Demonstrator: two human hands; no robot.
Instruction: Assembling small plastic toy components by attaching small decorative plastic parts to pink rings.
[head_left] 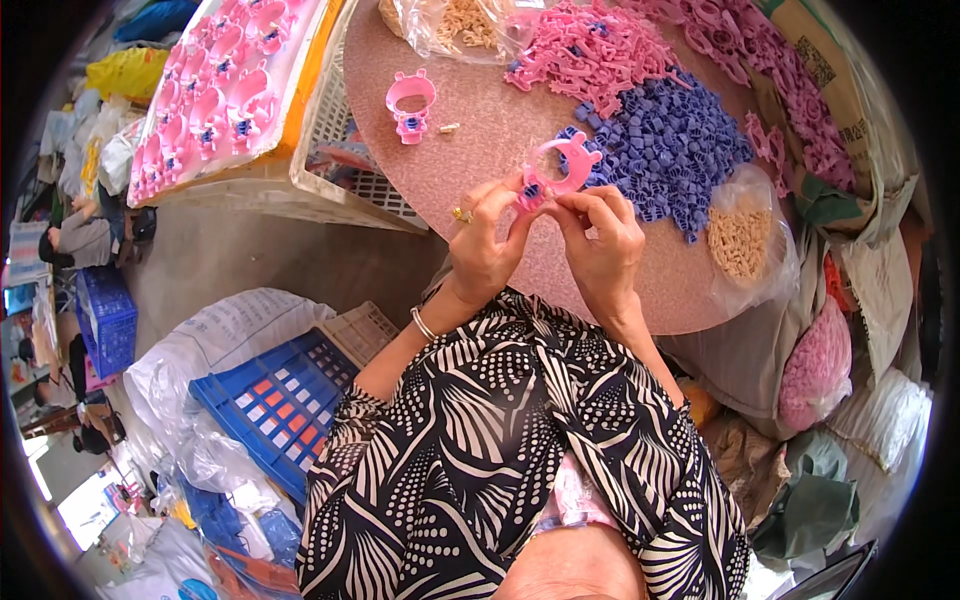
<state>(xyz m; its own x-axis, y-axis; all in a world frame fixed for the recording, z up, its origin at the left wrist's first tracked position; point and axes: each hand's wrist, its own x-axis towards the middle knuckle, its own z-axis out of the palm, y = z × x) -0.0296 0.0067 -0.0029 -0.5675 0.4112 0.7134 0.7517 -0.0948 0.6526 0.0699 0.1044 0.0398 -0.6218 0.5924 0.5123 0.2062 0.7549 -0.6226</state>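
A pink plastic ring-shaped piece with small ears (572, 172) is held up between my two hands over the round table. My left hand (487, 240) pinches its lower end, where a small blue part sits. The fingertips of my right hand (604, 238) are closed on the same end from the other side. Just beyond lies a heap of small blue plastic parts (665, 145). A second pink ring piece (410, 105) with a blue part rests on the table at the left, beside a small beige peg (449, 128).
The round table (470, 150) also bears a pile of pink parts (595, 55) and bags of beige pegs (740, 240), (465, 25). At the left, a tray of pink pieces (215, 85) sits on a white crate (325, 190). A blue crate (280, 400) and sacks stand close by.
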